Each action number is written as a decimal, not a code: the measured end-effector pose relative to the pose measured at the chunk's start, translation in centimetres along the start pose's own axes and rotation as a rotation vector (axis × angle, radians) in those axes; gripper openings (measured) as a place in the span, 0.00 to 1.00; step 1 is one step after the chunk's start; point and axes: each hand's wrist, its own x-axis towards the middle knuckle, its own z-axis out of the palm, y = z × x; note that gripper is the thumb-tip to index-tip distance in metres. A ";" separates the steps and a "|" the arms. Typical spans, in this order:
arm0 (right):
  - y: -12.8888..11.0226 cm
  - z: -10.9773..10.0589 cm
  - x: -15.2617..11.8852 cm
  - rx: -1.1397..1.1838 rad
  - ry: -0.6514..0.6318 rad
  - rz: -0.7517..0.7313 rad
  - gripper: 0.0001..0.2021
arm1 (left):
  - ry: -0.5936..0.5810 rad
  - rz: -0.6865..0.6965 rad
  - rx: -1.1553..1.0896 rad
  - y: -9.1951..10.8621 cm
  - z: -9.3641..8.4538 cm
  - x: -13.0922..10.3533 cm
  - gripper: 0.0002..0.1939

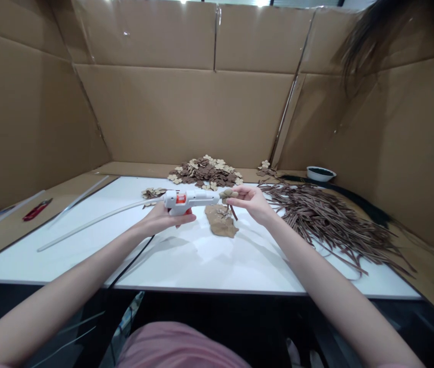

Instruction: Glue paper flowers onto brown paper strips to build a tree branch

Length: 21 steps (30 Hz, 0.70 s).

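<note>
My left hand (167,217) is wrapped round the handle of a white hot glue gun (196,199), whose nozzle points right. A long glue stick (98,222) trails from its back end. My right hand (253,203) pinches a small tan flower piece (226,195) at the nozzle, and a dark brown strip (234,212) hangs below it. Whether the nozzle touches the flower, I cannot tell. Beneath them a ragged brown sheet (220,222) with whitish marks lies on the white board (186,266).
A heap of brown and cream flower cut-outs (209,171) stands at the back. Many brown strips (328,220) spread over the right side, near a white bowl (320,174) of dark bits. Red-handled pliers (37,210) lie left. Cardboard walls (186,112) enclose the table; a black cord (130,263) crosses its front edge.
</note>
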 end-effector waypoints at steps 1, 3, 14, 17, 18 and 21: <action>0.0 0.0 0.0 0.002 0.001 0.002 0.17 | 0.000 -0.001 -0.003 0.0 0.0 0.0 0.16; -0.1 0.1 0.0 0.004 0.004 0.005 0.17 | -0.002 -0.003 -0.001 0.0 0.0 0.0 0.16; -0.3 0.1 -0.1 -0.004 0.007 0.015 0.18 | -0.004 0.029 -0.007 0.1 0.0 0.0 0.16; -0.3 0.1 -0.1 -0.004 0.003 0.018 0.18 | -0.005 0.032 -0.008 0.0 0.0 -0.1 0.16; -0.3 0.1 -0.1 -0.001 0.000 0.020 0.18 | -0.007 0.029 -0.008 0.0 0.0 -0.1 0.16; -0.3 0.1 -0.1 0.007 -0.001 0.023 0.18 | -0.011 0.018 -0.013 0.0 0.0 -0.1 0.16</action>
